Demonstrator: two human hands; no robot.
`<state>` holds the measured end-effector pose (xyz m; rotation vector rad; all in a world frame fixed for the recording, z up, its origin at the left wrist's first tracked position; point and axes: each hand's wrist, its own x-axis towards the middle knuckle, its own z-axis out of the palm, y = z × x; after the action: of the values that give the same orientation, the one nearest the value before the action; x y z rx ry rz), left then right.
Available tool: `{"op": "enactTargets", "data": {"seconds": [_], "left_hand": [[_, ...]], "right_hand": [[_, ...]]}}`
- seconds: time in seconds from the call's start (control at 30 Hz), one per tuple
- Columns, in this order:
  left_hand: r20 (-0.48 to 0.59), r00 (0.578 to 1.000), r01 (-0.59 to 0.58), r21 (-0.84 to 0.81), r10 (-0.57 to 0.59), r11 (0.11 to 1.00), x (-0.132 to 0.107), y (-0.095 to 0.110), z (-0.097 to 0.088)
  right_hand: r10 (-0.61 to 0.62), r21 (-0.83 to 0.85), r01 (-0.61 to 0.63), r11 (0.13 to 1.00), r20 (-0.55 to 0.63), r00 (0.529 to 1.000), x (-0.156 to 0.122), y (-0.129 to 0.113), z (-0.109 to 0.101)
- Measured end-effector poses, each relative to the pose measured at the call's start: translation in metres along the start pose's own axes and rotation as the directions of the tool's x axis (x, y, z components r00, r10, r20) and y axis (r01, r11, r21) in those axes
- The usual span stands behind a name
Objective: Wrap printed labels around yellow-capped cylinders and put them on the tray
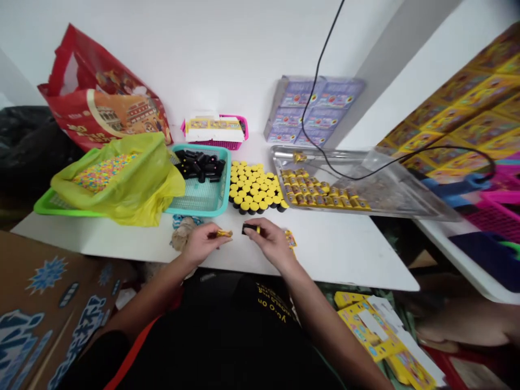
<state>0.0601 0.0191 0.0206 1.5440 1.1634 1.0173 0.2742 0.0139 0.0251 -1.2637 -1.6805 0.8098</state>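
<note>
Near the front edge of the white table (345, 244), my left hand (200, 243) pinches a small yellow printed wrapper (224, 233). My right hand (271, 241) grips a small black canister with a yellow cap (248, 229), lying sideways between thumb and fingers. A short gap separates the two hands. Beside the right hand lies a yellow printed piece (290, 238), partly hidden by it. Beyond my hands, many yellow-capped black canisters (254, 189) stand packed together. Rows of small gold-and-yellow wrapped pieces (311, 189) lie in a metal tray (390, 212).
Black canisters (201, 165) fill part of a teal basket (225, 189). Left of it, a yellow bag (150, 189) holds colourful beads (103, 172). A crumpled cloth (184, 233) lies by my left wrist. A black cable (314, 92) hangs over the tray. Another person's arm (467, 325) shows lower right.
</note>
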Motion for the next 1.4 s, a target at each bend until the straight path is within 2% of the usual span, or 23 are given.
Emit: {"op": "enactTargets", "data": {"seconds": [0.1, 0.17, 0.33, 0.53, 0.63, 0.77, 0.9, 1.0, 1.23, 1.4], "left_hand": [[0.055, 0.993, -0.109, 0.102, 0.104, 0.989, 0.002, 0.003, 0.006], [0.091, 0.982, -0.178, 0.160, 0.165, 0.971, 0.002, 0.007, 0.010], [0.143, 0.950, -0.304, 0.244, 0.276, 0.921, 0.002, 0.014, 0.015], [0.200, 0.937, -0.327, 0.213, 0.287, 0.921, 0.003, 0.012, 0.015], [0.209, 0.934, -0.328, 0.172, 0.291, 0.929, 0.005, 0.011, 0.017], [0.194, 0.955, -0.241, 0.070, 0.224, 0.968, 0.006, 0.007, 0.021], [0.248, 0.968, -0.025, -0.088, 0.046, 0.996, 0.008, 0.003, 0.024], [0.286, 0.957, 0.097, -0.173, -0.045, 0.980, 0.009, 0.002, 0.025], [0.333, 0.937, 0.192, -0.247, -0.103, 0.950, 0.012, 0.002, 0.025], [0.382, 0.905, 0.319, -0.315, -0.189, 0.894, 0.013, -0.004, 0.029]], "right_hand": [[0.033, 0.246, -0.056, 0.968, 0.095, 0.995, -0.003, -0.013, -0.012], [0.038, 0.298, -0.082, 0.951, 0.150, 0.988, -0.004, -0.019, -0.014], [0.024, 0.189, -0.072, 0.979, 0.246, 0.969, 0.001, -0.020, -0.017], [0.061, 0.059, -0.087, 0.994, 0.351, 0.934, 0.007, -0.022, -0.019], [0.106, 0.042, -0.129, 0.991, 0.353, 0.930, 0.008, -0.023, -0.016], [0.153, 0.036, -0.169, 0.985, 0.266, 0.952, 0.010, -0.023, -0.011], [0.130, -0.034, -0.125, 0.992, 0.229, 0.965, 0.011, -0.022, -0.006], [0.106, -0.062, -0.095, 0.994, 0.211, 0.972, 0.012, -0.023, -0.004], [0.068, -0.169, -0.043, 0.985, 0.146, 0.987, 0.013, -0.027, -0.001], [0.079, -0.210, -0.045, 0.977, 0.153, 0.985, 0.014, -0.026, 0.000]]}}
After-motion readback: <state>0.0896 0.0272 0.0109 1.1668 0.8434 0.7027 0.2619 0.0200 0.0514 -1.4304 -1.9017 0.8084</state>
